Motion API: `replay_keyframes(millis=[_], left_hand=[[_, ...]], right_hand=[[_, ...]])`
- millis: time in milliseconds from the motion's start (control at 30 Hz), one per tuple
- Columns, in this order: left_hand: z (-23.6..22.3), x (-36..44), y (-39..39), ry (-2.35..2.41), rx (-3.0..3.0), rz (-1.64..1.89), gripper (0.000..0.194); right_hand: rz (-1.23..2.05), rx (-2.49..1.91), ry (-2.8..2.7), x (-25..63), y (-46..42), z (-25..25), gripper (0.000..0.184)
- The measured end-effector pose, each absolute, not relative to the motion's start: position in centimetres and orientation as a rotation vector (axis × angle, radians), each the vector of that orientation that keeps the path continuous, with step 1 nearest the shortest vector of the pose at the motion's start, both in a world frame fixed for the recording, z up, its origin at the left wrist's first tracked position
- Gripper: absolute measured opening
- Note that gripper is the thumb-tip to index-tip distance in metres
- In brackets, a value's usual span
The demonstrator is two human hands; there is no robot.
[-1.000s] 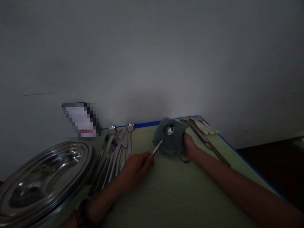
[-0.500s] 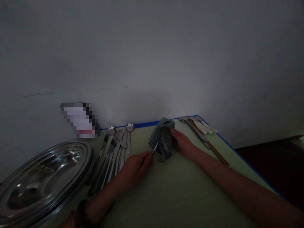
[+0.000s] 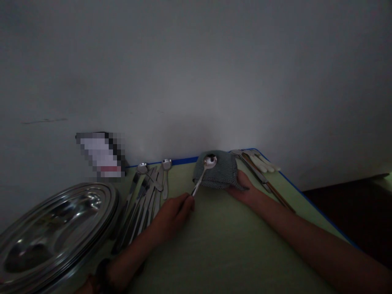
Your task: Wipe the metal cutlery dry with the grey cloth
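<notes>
My left hand (image 3: 176,214) is closed around the handle of a metal spoon (image 3: 210,161), whose bowl points away from me. Behind the bowl spreads a grey-green cloth (image 3: 225,163) with a checked edge. My right hand (image 3: 243,188) supports the cloth from below and the right; most of its fingers are hidden under it. To the left of my left hand lies a group of metal cutlery (image 3: 147,200), with knives, forks and spoons partly overlapping.
Stacked oval metal trays (image 3: 104,196) stand at the left. A blurred-out phone-like object (image 3: 101,155) leans on the wall. White-handled cutlery (image 3: 260,163) and a table knife (image 3: 257,173) lie at the right with brown chopsticks (image 3: 281,200), near the blue table edge.
The cloth was folded around the spoon's head; now it lies opened out and the bowl shows in front of it. My right hand has moved slightly lower, under the cloth.
</notes>
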State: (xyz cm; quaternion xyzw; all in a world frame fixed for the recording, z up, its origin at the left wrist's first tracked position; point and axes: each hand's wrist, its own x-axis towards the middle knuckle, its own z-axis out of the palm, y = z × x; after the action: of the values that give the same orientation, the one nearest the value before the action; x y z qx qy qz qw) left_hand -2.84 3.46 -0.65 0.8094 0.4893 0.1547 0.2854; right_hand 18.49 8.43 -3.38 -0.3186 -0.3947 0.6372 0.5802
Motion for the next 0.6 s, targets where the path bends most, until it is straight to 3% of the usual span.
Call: replay_keyframes(millis=[600], left_hand=[[-0.5,-2.8,3.2,1.222,2.333,0.281,0.037]], right_hand=[[1.466,-0.708,-0.88,17.0,7.7,-3.6,0.017]])
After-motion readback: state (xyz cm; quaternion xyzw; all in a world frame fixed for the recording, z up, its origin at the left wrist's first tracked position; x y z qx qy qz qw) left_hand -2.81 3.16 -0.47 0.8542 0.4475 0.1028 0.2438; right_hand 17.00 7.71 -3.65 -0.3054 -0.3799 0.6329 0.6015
